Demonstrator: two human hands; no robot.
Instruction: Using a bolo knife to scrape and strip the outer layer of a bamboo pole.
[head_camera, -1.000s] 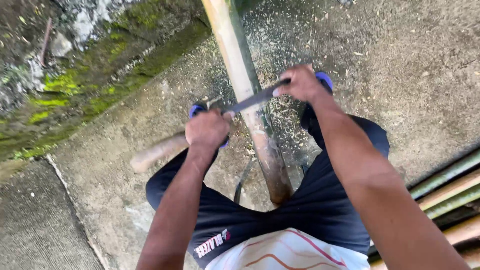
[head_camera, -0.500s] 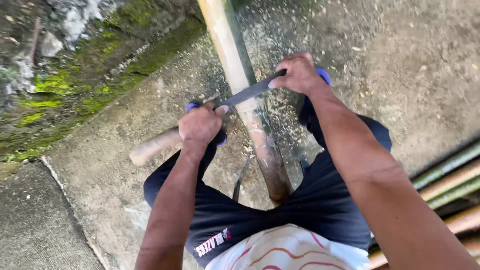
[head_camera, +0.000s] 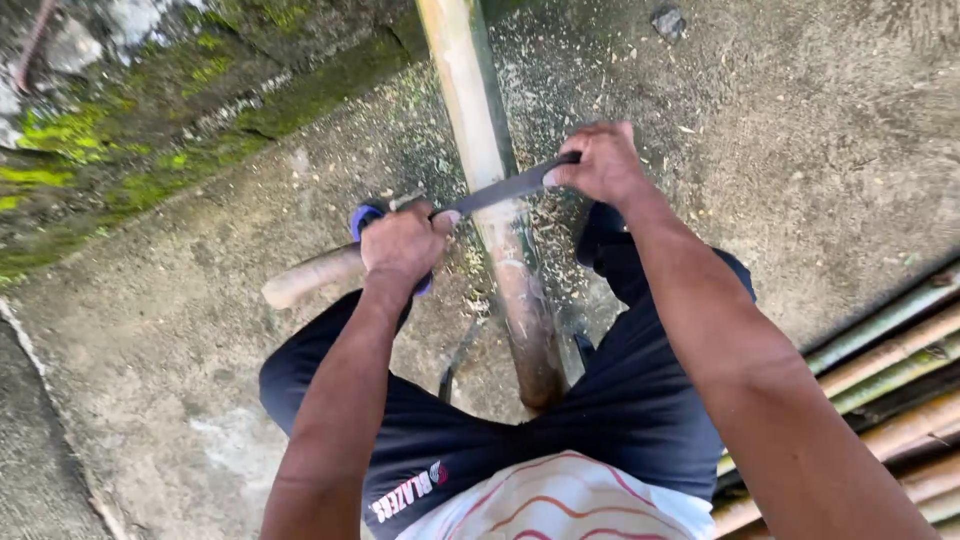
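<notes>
A long knife lies crosswise on a bamboo pole that runs from between the person's knees toward the mossy wall at the far edge of the concrete floor. The left hand is closed around the pale wooden handle, while the right hand pinches the blade's far end, fingers curled tight. Shavings litter the floor beside the pole, and what look like more bamboo poles lie along the floor's right edge.

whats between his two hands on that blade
In the head view, the bamboo pole runs under the blade between the left hand and right hand. The blade lies across it, with shavings on the concrete beside it.
</notes>
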